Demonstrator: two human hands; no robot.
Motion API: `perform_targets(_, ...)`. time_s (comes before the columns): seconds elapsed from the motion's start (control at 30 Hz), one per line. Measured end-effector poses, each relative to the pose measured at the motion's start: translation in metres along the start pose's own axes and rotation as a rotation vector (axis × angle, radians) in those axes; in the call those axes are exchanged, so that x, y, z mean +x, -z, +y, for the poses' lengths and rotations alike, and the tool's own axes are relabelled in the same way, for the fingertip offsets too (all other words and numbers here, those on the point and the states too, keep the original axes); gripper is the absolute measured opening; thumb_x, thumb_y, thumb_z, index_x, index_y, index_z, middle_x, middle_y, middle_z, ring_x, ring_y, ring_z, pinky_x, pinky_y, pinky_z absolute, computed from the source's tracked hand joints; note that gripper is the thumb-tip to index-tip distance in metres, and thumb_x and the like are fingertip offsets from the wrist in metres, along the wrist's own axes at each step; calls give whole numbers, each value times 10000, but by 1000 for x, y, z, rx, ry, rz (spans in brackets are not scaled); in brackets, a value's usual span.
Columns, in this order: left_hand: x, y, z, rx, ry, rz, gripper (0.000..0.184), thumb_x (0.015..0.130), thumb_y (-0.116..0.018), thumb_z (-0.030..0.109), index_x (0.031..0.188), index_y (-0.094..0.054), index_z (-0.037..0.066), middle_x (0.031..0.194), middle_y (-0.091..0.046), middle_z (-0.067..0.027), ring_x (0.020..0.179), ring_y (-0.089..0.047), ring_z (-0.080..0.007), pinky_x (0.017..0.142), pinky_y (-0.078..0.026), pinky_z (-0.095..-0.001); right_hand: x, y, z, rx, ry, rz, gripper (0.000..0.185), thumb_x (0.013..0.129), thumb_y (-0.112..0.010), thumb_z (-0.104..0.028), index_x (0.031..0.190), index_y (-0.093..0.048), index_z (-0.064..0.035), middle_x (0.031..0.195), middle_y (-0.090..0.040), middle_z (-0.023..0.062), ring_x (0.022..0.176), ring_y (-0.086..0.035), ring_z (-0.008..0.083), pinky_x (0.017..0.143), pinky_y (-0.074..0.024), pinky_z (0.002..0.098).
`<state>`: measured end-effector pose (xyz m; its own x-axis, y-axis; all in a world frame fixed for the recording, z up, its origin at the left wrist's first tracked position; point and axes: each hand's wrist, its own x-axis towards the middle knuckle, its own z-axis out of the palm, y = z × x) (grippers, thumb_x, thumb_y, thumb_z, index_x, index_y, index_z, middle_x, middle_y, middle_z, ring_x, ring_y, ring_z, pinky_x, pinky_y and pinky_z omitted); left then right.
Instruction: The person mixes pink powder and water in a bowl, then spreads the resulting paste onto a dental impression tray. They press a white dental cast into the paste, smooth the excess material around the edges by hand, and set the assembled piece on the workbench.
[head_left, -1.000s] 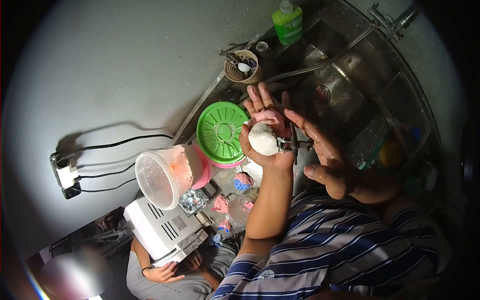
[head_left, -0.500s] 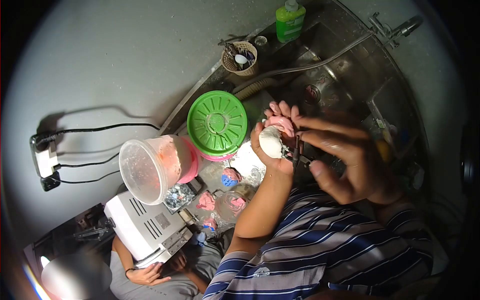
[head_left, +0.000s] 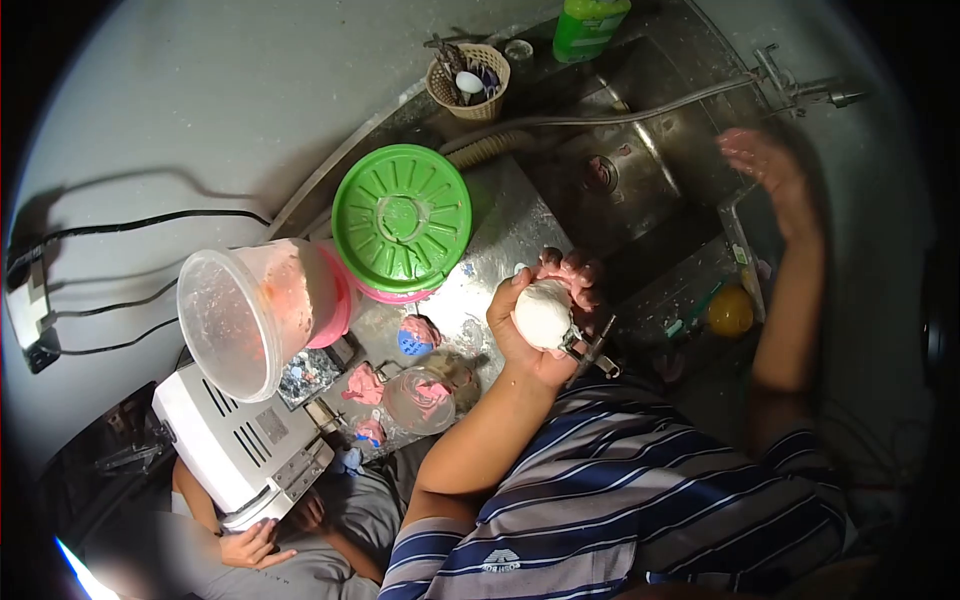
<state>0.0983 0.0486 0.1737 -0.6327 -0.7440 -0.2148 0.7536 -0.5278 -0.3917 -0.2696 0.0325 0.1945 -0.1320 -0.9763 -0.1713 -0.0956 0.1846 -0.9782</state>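
My left hand point(head_left: 530, 318), palm up, is closed around a rounded white plaster lump point(head_left: 545, 314). A small metal frame with rods, which looks like a dental articulator point(head_left: 592, 352), is joined to the lump at the wrist side. Pinkish, wet-looking fingertips curl round the far side of the plaster. Raised at the right, my right hand point(head_left: 775, 175) is near the wall tap point(head_left: 795, 85), apart from it, holding nothing, with fingers stretched out. Below it lies the steel sink point(head_left: 645, 135).
Left of my left hand stand a green-lidded tub point(head_left: 401, 218) and a clear bucket point(head_left: 235, 325). Nearby are a blue tray with pink material point(head_left: 416, 338), a clear cup point(head_left: 420, 400) and a white machine point(head_left: 235, 440). Another person's hand point(head_left: 255, 545) is beside it. A hose point(head_left: 640, 117) crosses the sink.
My right hand has left the articulator beside my left hand and swung up and right towards the tap. The left hand keeps hold of the plaster. The whole view has shifted.
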Motion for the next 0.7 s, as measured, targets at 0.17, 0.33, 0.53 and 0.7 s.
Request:
perform_targets(0.17, 3, -3, -9, 17, -49, 139, 264, 877, -590, 240, 956, -608, -12, 1106, -576, -144, 1180, -458, -301, 1021, -372, -495, -42, -134, -56, -381, 563, -393, 495, 856, -530, -191, 1269, -556, 82, 1333, -549, 245, 1276, -513, 345, 1095, -342, 449)
perform_targets(0.33, -2, 4, -3, -11, -109, 159, 263, 914, -555, 226, 990, -627, -16, 1298, -577, -144, 1424, -327, -289, 1130, -314, -554, -72, -162, 3, -468, 778, -489, 619, 863, -525, -326, 1365, -493, 35, 1445, -451, 234, 1402, -338, 401, 1131, -122, 655)
perform_targets(0.53, -2, -4, -13, 7, -186, 233, 222, 921, -553, 214, 977, -592, 3, 1194, -600, -120, 1323, -455, -295, 967, -507, -449, -80, -177, 27, -515, 868, -509, 540, 914, -485, -358, 1426, -487, -187, 1518, -413, 28, 1468, -234, 271, 1161, 42, 612)
perform_targets(0.7, -6, -4, -11, -69, -24, 208, 265, 910, -571, 233, 1016, -583, -10, 1088, -620, -142, 961, -633, -282, 822, -557, -400, -80, -182, 18, -522, 816, -463, 556, 905, -463, -346, 1416, -494, -128, 1520, -405, 87, 1459, -261, 274, 1154, 55, 610)
